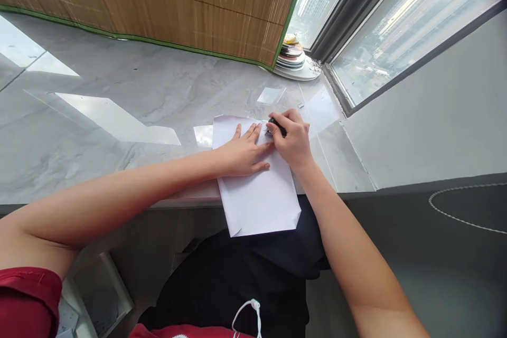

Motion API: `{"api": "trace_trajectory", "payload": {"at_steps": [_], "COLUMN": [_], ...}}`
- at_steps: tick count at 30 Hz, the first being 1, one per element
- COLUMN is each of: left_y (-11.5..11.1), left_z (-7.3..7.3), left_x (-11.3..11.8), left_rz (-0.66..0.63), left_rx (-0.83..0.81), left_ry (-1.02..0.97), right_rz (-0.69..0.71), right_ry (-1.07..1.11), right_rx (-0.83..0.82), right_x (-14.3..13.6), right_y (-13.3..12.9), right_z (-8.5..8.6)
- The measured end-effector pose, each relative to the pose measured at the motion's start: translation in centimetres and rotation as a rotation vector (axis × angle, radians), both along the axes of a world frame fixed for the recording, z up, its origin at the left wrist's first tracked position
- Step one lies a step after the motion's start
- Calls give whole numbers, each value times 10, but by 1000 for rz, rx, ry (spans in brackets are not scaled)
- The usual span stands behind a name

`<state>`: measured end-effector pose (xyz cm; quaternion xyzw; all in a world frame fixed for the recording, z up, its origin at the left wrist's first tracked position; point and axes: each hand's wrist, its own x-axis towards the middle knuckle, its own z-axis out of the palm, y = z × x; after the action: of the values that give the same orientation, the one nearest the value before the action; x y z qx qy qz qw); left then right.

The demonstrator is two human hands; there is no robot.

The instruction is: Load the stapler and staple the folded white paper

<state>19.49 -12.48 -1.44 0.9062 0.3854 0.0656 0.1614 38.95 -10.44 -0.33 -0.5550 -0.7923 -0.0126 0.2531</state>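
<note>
A stack of white paper lies partly on the grey marble ledge, its near end hanging over the edge above my lap. My left hand rests flat on the paper with its fingers spread. My right hand is closed around a small black stapler at the paper's far edge, just beyond my left fingertips. Most of the stapler is hidden by the fingers; a bit of metal shows at its front. The near corners of the paper are slightly creased or folded.
Plates are stacked in the window corner. A bamboo blind with green edging hangs along the back of the ledge. A clear square piece and a tiny metallic bit lie beyond the paper. An open drawer sits below left.
</note>
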Motion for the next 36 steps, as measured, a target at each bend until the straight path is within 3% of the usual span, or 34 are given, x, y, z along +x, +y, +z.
{"api": "trace_trajectory", "payload": {"at_steps": [9,14,27,32,36], "left_y": [2,3,6,16,40], "left_z": [3,3,9,4,10], "left_x": [-2,-2,-8,-10,-33], "left_rz": [20,47,33,43,100], "left_rx": [9,13,67,29,-82], "left_ry": [35,111,122,72,-110], "right_rz": [-172,-282,-351,-306,-132], "right_ry": [250,263,207,305,359], "right_rx": [33,49,-35,84,68], "right_x": [40,50,61,42,5], "right_y": [20,22,17,8,-14], "right_z": [-6,-6,-9,4,20]}}
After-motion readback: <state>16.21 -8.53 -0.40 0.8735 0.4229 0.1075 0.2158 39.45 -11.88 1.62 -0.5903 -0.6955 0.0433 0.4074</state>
